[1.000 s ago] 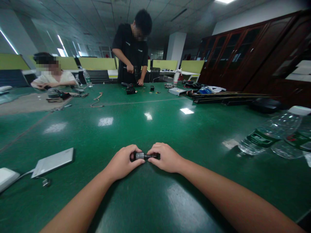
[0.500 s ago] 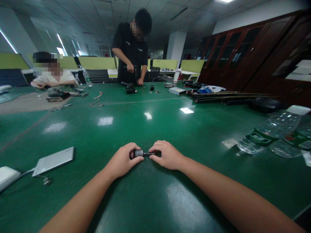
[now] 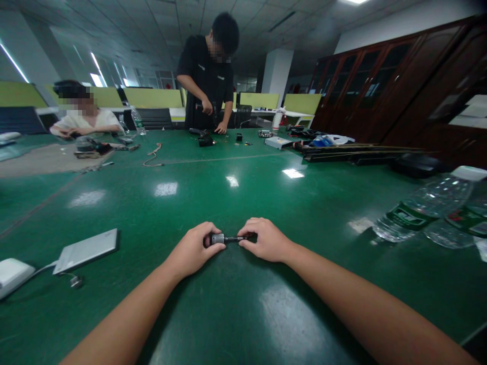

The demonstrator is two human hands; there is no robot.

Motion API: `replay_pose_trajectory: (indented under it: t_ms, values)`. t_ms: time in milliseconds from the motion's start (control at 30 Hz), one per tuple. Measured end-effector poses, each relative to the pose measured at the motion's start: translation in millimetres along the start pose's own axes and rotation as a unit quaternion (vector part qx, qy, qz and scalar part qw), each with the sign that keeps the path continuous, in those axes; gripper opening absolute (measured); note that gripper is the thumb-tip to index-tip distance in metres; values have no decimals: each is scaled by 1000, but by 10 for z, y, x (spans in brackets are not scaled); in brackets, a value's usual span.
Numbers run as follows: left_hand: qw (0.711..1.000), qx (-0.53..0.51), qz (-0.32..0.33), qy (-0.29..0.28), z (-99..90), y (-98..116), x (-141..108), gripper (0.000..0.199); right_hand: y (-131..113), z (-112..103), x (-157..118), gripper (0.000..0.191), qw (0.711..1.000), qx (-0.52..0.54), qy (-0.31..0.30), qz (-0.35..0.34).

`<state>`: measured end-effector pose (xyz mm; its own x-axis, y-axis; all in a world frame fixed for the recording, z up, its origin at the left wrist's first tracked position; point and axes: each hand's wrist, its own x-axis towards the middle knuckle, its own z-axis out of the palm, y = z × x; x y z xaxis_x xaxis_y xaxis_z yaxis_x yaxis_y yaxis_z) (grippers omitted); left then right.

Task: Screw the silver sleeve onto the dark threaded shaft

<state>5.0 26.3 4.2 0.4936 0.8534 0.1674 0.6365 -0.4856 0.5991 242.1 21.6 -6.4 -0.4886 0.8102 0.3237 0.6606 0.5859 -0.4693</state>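
Metal piece runs crosswise — rod (dark) pointing right.

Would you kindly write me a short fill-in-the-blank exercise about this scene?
1. The left hand holds a cylinder, the right hand pinches a rod, and the two hands are ____, not touching.
2. The table is coloured ____.
3. The bottles are on the person's ____ side.
4. The flat silver box lies nearer the ____ hand.

Missing words: apart; green; right; left.
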Motion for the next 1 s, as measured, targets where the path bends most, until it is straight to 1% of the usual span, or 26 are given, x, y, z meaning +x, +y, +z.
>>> replay_pose_trajectory:
  t_ms: [67, 167, 233, 300, 400, 567, 633, 700, 733, 800, 900, 1000]
  values:
    - [1000, 2, 4, 2, -3, -4, 0, 20, 34, -25, 0, 9, 1000, -11, 4, 11]
    - [1000, 4, 8, 6, -6, -9, 0, 20, 110, -61, 2, 9, 998, -29, 19, 50]
    - [1000, 5, 6, 7, -8, -8, 0, 20, 153, -75, 4, 9, 996, -25, 25, 77]
    - [1000, 6, 2, 9, -9, -5, -2, 20, 167, -80, 6, 9, 996, -12, 25, 83]
    - [1000, 8, 1, 15, -10, -1, -4, 20, 130, -73, 5, 10, 998, 3, 22, 66]
    - [1000, 8, 9, 14, -8, -11, -10, 20, 52, -30, 6, 13, 999, 30, 10, 16]
    - [1000, -3, 20, 10, -7, -12, -16, 20, 25, 5, 14, 16, 999, 41, 16, 14]
    - [999, -24, 40, -1, -6, -5, -21, 21, -13, 50, 26, 19, 998, 44, 25, 28]
    - [998, -35, 50, -8, -5, 0, -22, 21, -36, 73, 33, 19, 998, 42, 26, 36]
    - [997, -47, 58, -17, -3, 13, -21, 19, -77, 115, 48, 14, 999, 33, 14, 19]
    - [998, -36, 41, -19, 1, 27, -11, 16, -104, 150, 63, 11, 1000, 25, -2, -11]
    - [999, -22, 32, -20, 8, 31, 0, 19, -97, 148, 64, 12, 1000, 26, -6, -17]
